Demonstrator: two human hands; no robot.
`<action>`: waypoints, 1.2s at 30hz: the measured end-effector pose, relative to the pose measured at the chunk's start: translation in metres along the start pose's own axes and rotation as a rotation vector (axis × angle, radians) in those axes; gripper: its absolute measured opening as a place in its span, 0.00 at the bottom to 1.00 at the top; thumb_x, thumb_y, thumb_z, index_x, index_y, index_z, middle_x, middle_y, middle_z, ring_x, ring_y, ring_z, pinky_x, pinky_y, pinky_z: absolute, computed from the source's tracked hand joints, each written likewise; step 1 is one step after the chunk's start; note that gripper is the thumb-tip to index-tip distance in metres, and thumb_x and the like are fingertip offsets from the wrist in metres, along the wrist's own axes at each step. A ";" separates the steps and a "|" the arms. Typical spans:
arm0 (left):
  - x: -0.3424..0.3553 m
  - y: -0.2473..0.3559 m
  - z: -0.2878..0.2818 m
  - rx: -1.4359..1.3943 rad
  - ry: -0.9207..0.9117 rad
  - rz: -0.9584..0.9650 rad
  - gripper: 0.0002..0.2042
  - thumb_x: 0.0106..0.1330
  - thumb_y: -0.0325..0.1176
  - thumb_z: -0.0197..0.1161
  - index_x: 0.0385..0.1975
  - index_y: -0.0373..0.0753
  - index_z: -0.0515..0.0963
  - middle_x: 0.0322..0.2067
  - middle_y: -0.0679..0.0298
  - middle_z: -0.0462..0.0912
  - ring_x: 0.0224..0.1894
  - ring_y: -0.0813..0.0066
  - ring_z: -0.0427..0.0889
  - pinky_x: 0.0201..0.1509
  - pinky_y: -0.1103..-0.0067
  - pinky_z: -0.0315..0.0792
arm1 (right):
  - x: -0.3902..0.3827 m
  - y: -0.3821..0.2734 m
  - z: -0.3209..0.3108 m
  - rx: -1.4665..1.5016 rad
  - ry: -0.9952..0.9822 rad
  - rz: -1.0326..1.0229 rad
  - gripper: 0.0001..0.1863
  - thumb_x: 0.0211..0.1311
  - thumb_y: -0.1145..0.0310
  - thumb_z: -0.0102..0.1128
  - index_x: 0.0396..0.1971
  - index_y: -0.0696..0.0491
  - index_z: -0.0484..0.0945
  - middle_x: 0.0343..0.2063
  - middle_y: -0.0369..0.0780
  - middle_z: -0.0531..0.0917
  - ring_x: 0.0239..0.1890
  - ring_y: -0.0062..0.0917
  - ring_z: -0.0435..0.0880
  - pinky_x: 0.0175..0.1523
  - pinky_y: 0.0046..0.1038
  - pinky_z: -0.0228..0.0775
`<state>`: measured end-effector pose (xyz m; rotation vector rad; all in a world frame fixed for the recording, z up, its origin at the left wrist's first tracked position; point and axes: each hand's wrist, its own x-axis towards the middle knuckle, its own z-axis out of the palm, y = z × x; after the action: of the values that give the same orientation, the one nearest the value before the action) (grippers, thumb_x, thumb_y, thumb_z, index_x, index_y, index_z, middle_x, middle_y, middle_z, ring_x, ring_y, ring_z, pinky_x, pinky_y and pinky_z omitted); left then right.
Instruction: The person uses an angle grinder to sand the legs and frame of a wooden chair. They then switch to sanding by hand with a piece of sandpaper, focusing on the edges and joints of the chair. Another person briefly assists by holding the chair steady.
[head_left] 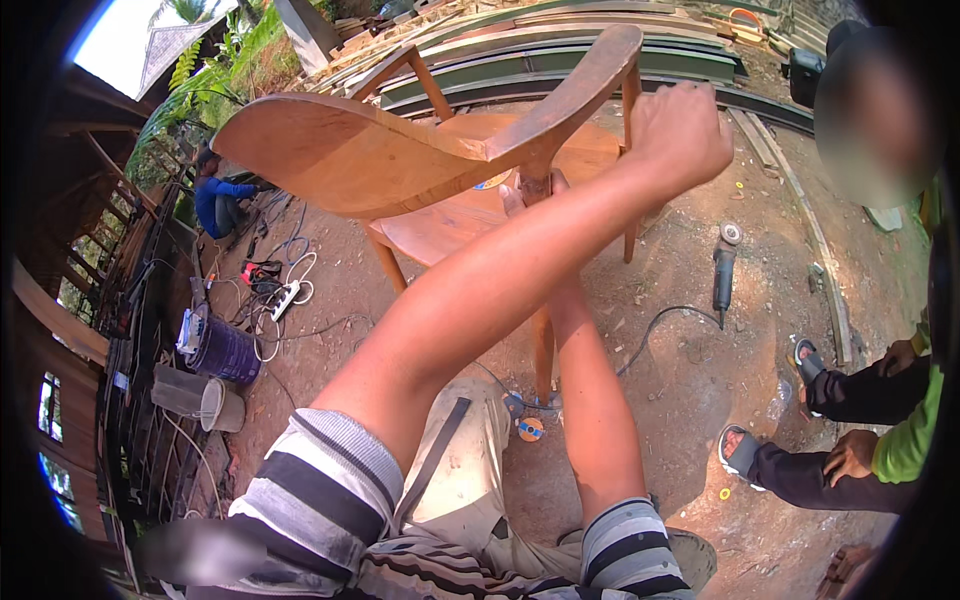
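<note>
A brown wooden armchair (350, 150) with a broad curved back-and-arm rail stands in front of me. My left arm crosses over my right, and my left hand (682, 138) is closed in a fist beside the end of the right armrest. What that fist holds, if anything, is hidden. Below the rail, my right hand (540, 192) wraps round an upright post (534, 180) of the chair, partly covered by my left forearm. A small round disc (492, 182) with a yellow face lies on the seat (430, 225) near that post.
An angle grinder (724, 270) lies on the dirt at right, its cord trailing toward the chair. Another disc (531, 429) is by my legs. Power strip (286, 298), purple bucket (225, 345) and stacked planks (540, 60) surround the spot. One person (222, 200) crouches left; another sits right.
</note>
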<state>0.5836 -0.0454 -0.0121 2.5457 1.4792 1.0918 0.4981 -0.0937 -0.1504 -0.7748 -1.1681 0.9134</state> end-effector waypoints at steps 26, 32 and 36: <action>-0.171 -0.160 -0.039 -1.748 0.237 -0.529 0.14 0.72 0.29 0.66 0.54 0.33 0.77 0.49 0.61 0.82 0.51 0.73 0.81 0.59 0.72 0.76 | -0.028 -0.001 0.017 -0.224 0.135 -0.048 0.09 0.61 0.72 0.68 0.39 0.58 0.80 0.26 0.43 0.86 0.31 0.23 0.86 0.38 0.30 0.76; -0.174 -0.149 -0.031 -1.867 0.386 -0.533 0.15 0.70 0.26 0.67 0.54 0.31 0.76 0.50 0.59 0.83 0.53 0.71 0.81 0.60 0.72 0.76 | -0.029 0.002 0.021 -0.305 0.179 -0.141 0.10 0.61 0.75 0.67 0.40 0.60 0.80 0.27 0.41 0.86 0.32 0.21 0.84 0.40 0.29 0.77; -0.174 -0.140 -0.033 -1.850 0.456 -0.621 0.15 0.70 0.25 0.67 0.54 0.31 0.76 0.47 0.60 0.83 0.51 0.71 0.82 0.59 0.73 0.76 | -0.029 0.010 0.021 -0.189 0.137 -0.162 0.13 0.63 0.77 0.66 0.47 0.60 0.80 0.36 0.38 0.87 0.38 0.18 0.83 0.46 0.26 0.77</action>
<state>0.4034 -0.1109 -0.1310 0.5644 0.4463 1.6224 0.4720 -0.1144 -0.1662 -0.8679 -1.1881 0.6120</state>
